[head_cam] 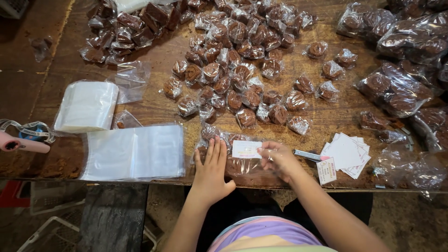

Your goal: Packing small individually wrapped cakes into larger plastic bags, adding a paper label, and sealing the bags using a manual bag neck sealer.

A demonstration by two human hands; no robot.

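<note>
Fingers of the left hand lie flat and slightly spread on a filled bag near the table edge. Right hand fingertips pinch a white label against the bag, just right of the left fingers. A pen and label stack sit right of the right fingers. Empty bags lie left of the left hand; wrapped sweets crowd the table beyond the fingertips, with a bare strip between.

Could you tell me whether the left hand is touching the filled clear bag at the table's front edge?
Touching: in the head view, the left hand lies flat on the filled clear bag, fingers spread over its left part.
</note>
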